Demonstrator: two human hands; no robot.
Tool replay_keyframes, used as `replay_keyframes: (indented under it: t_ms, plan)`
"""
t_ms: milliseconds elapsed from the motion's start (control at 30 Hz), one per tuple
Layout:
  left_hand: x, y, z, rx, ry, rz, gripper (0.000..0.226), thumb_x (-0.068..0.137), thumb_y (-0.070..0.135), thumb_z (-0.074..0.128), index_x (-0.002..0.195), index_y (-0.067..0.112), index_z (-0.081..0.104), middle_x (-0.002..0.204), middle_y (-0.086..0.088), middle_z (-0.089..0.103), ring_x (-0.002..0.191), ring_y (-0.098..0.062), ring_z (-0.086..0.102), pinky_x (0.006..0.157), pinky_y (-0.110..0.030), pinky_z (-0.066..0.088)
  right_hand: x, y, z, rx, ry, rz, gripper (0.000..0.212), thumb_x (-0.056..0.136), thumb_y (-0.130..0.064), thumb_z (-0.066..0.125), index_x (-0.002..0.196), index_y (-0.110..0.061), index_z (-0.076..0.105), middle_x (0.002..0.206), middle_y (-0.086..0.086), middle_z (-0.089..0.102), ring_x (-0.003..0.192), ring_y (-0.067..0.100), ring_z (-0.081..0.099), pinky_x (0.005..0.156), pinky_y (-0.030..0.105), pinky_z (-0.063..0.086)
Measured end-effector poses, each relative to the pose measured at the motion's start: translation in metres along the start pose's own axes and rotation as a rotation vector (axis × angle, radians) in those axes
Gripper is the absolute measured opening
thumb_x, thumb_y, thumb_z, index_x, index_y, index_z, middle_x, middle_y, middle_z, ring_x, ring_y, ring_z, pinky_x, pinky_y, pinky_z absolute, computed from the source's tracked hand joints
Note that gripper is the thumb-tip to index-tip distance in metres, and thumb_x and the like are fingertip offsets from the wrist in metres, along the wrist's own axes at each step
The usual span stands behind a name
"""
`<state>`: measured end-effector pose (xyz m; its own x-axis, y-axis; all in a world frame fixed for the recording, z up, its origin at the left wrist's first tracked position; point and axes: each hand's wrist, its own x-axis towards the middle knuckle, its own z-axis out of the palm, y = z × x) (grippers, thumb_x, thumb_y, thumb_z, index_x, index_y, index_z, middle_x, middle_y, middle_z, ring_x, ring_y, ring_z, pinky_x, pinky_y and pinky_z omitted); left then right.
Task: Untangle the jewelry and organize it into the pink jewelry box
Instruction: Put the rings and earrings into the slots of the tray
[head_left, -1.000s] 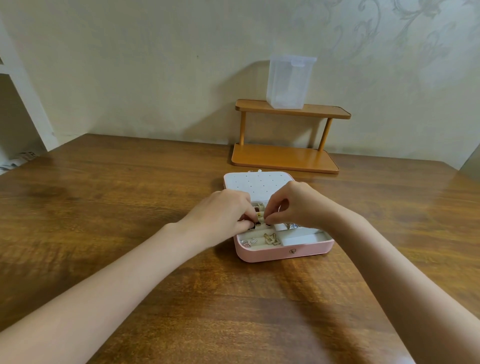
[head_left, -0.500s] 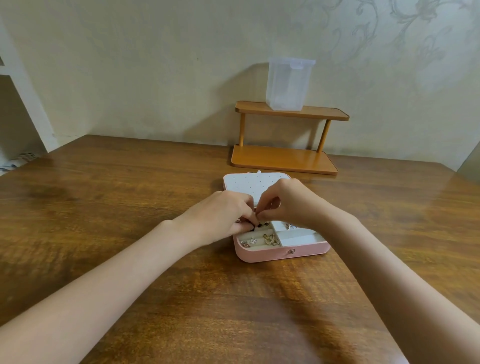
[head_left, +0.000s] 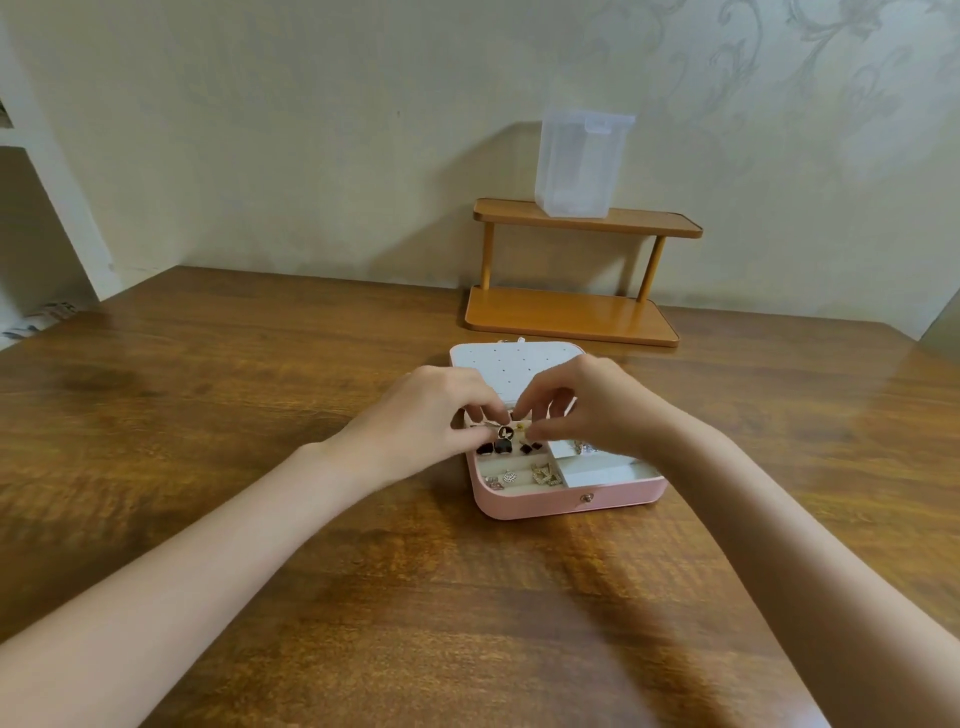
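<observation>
The pink jewelry box (head_left: 571, 501) lies open on the wooden table (head_left: 260, 415), its white dotted lid (head_left: 498, 364) flat behind it. Both hands hover over the box's left compartments. My left hand (head_left: 421, 421) and my right hand (head_left: 587, 405) pinch a small gold and black piece of jewelry (head_left: 506, 430) between their fingertips. Black pieces (head_left: 501, 447) sit in the row below it. Gold and silver charms (head_left: 524, 475) lie in the front row. More pieces (head_left: 584, 448) show under my right hand.
A two-tier wooden stand (head_left: 571, 312) stands behind the box by the wall, with a clear plastic container (head_left: 579, 161) on its upper shelf. A white shelf unit (head_left: 31, 208) is at the far left.
The fingertips of both hands have drawn slightly apart, uncovering the small gold and black piece and the black pieces below. The view has shifted a little.
</observation>
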<state>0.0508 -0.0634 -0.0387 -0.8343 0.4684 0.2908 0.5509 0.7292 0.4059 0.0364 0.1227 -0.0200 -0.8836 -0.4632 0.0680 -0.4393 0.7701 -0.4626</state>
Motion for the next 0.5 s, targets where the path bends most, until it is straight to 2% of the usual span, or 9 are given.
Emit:
replay_keyframes:
  t_ms: [67,167,333,367,433,500]
  plan:
    - [-0.002,0.003,-0.009,0.006,-0.029,-0.012,0.010,0.083,0.021,0.069,0.092,0.022,0.075,0.091,0.008,0.066,0.082,-0.005,0.058,0.078,-0.028,0.047,-0.002,-0.005,-0.006,0.015,0.009,-0.020,0.008,0.080,-0.014,0.072,0.088,-0.016,0.073,0.084,-0.004,0.067,0.074,0.005,0.058,0.065,0.011,0.048]
    - [-0.001,0.009,-0.015,0.062,-0.184,-0.063,0.007,0.081,0.029,0.071,0.086,0.026,0.075,0.082,0.012,0.065,0.078,-0.003,0.053,0.067,-0.021,0.043,-0.004,-0.017,-0.003,-0.044,-0.091,-0.063,0.009,0.079,-0.018,0.074,0.087,-0.015,0.075,0.080,-0.006,0.067,0.070,0.004,0.056,0.063,0.012,0.045]
    - [0.001,0.019,-0.007,0.137,-0.318,-0.107,0.014,0.080,0.029,0.071,0.092,0.024,0.076,0.086,0.009,0.067,0.085,-0.010,0.059,0.070,-0.024,0.046,-0.006,-0.024,0.012,-0.150,-0.160,-0.075,0.016,0.080,-0.023,0.073,0.093,-0.014,0.076,0.083,-0.002,0.066,0.066,0.005,0.052,0.058,0.007,0.038]
    - [0.002,0.021,-0.008,0.137,-0.321,-0.114,0.014,0.080,0.028,0.071,0.092,0.024,0.076,0.086,0.009,0.067,0.086,-0.010,0.059,0.071,-0.024,0.046,-0.005,-0.025,0.014,-0.178,-0.157,-0.074,0.016,0.081,-0.023,0.072,0.094,-0.014,0.076,0.086,0.000,0.068,0.068,0.006,0.052,0.061,0.008,0.039]
    - [0.003,0.025,-0.008,0.155,-0.330,-0.136,0.014,0.080,0.028,0.071,0.093,0.023,0.076,0.088,0.007,0.069,0.085,-0.011,0.061,0.072,-0.025,0.048,-0.004,-0.027,0.017,-0.240,-0.141,-0.079,0.018,0.082,-0.024,0.069,0.096,-0.014,0.075,0.091,0.002,0.071,0.073,0.009,0.054,0.071,0.019,0.046]
    - [0.004,0.028,-0.008,0.219,-0.329,-0.144,0.017,0.080,0.031,0.070,0.093,0.022,0.076,0.090,0.005,0.068,0.085,-0.016,0.062,0.075,-0.031,0.052,-0.004,-0.028,0.020,-0.277,-0.125,-0.090,0.021,0.082,-0.027,0.068,0.098,-0.013,0.073,0.091,0.003,0.071,0.075,0.012,0.057,0.073,0.024,0.049]
